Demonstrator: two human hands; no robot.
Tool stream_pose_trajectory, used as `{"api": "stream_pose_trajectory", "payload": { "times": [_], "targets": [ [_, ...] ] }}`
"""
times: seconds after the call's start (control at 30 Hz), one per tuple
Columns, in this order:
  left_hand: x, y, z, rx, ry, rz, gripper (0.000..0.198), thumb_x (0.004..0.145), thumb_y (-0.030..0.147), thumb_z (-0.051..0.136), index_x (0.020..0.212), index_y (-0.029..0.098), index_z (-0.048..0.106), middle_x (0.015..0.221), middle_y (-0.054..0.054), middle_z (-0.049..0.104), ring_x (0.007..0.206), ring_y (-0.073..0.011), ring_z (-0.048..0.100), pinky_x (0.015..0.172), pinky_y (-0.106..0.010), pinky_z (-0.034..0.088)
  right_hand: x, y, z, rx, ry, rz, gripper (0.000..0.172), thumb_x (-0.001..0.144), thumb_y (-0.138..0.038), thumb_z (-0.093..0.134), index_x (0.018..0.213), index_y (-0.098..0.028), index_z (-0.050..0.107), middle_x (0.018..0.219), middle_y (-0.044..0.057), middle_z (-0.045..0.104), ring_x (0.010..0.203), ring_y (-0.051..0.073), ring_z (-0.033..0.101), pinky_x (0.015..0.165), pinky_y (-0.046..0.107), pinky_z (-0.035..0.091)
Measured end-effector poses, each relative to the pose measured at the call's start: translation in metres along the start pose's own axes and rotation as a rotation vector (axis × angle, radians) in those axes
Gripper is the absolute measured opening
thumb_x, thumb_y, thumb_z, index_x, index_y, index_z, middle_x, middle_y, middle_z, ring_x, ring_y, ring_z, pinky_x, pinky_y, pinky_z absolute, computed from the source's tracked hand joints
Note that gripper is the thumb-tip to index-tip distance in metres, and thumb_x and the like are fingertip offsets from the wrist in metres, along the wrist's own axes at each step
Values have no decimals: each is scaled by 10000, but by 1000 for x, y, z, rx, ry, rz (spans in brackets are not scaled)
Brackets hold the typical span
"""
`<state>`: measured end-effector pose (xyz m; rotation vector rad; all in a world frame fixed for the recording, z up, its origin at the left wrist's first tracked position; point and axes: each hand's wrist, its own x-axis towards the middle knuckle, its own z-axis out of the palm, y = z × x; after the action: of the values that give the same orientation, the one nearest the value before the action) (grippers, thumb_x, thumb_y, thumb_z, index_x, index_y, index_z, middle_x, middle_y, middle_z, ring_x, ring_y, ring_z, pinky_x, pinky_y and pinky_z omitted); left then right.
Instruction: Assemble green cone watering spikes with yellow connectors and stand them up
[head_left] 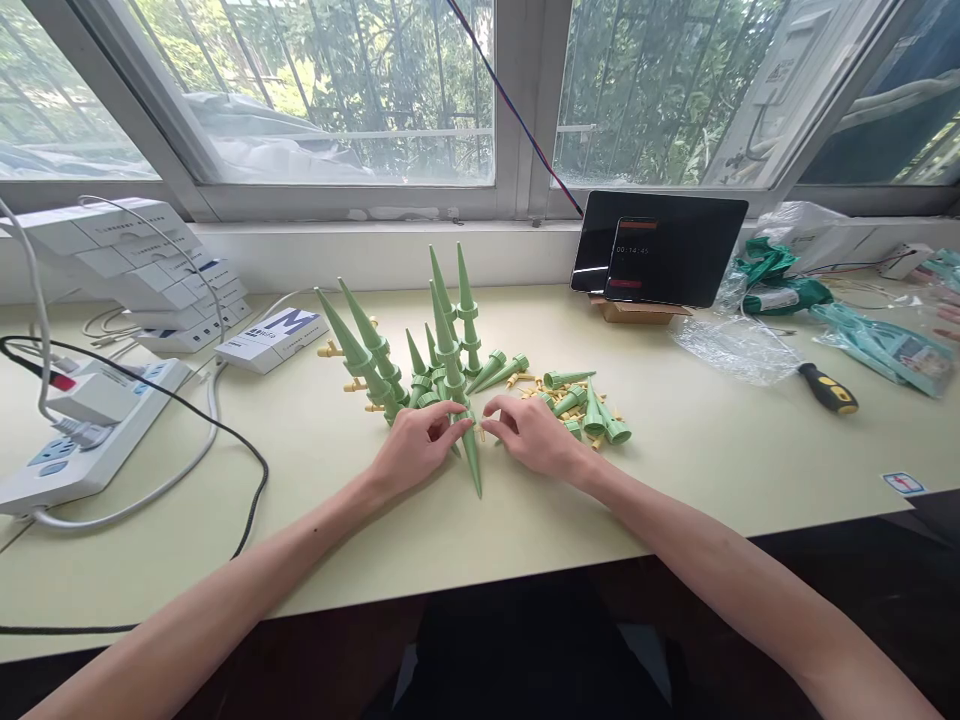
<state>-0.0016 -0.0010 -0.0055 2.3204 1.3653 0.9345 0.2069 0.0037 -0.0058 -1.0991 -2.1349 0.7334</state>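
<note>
My left hand (pixel 417 446) is closed, thumb and fingertips pinching the wide end of a green plastic spike (pixel 472 468) whose tip points toward me. Just to its right, my right hand (pixel 541 438) pinches a small yellow valve piece (pixel 481 432) close to that end; whether the two parts touch, I cannot tell. Behind my left hand stand several upright stacks of green spikes (pixel 447 352), some with yellow valves (pixel 355 386) sticking out to the left. Beyond my right hand lies a loose heap of green spikes (pixel 592 412) mixed with yellow valves (pixel 529 384).
A tablet and phone (pixel 660 250) lean on a small cardboard box (pixel 634 312). To the right are a screwdriver (pixel 828 389), plastic wrap (pixel 739 350) and teal packets (pixel 892 350). White boxes (pixel 142 265), a power strip (pixel 90 450) and cables occupy the left. Another person's fingers (pixel 949 318) show at far right.
</note>
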Motion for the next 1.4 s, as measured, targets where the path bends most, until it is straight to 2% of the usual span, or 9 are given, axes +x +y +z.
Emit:
{"api": "stream_pose_trajectory", "payload": {
  "times": [0.23, 0.57, 0.93, 1.13, 1.27, 1.4],
  "targets": [
    [0, -3, 1, 33, -8, -4, 297, 923, 425, 557, 962, 162, 690, 486, 71, 438, 459, -90, 358, 510, -237, 316, 0, -3, -3, -24, 50, -14, 158, 960, -259, 518, 993, -151, 628, 606, -19, 592, 518, 111, 510, 573, 240, 385],
    [0, -2, 0, 67, -21, -35, 295, 916, 430, 565, 965, 170, 694, 491, 69, 449, 463, -94, 382, 523, -234, 327, -1, -5, -3, -20, 55, -19, 136, 952, -230, 523, 954, -149, 632, 598, -20, 591, 503, 105, 489, 559, 236, 375],
    [1, 8, -7, 37, 62, -57, 235, 915, 376, 556, 877, 170, 662, 476, 76, 403, 446, -82, 321, 491, -219, 282, -1, -6, -4, 2, 85, -42, 124, 941, -213, 533, 935, -148, 639, 598, -18, 600, 503, 104, 497, 570, 239, 393],
    [1, 8, -7, 35, 67, -58, 236, 899, 390, 584, 885, 169, 666, 483, 72, 432, 449, -82, 349, 499, -218, 311, 0, -5, -3, -7, 101, -71, 107, 931, -201, 544, 922, -147, 637, 680, 10, 637, 558, 112, 530, 597, 243, 412],
    [1, 5, -6, 36, 26, -34, 262, 885, 418, 603, 905, 173, 694, 495, 63, 457, 451, -86, 376, 489, -221, 322, -1, -6, -2, -36, 115, -99, 65, 902, -180, 585, 930, -157, 639, 764, 22, 644, 601, 117, 540, 631, 252, 434],
    [2, 2, -6, 37, 4, -31, 277, 890, 419, 599, 902, 170, 720, 499, 55, 482, 462, -90, 384, 489, -224, 330, -2, -6, 0, -32, 61, -150, 105, 879, -160, 622, 983, -166, 637, 825, 22, 641, 627, 114, 536, 662, 259, 451]
  ]
}}
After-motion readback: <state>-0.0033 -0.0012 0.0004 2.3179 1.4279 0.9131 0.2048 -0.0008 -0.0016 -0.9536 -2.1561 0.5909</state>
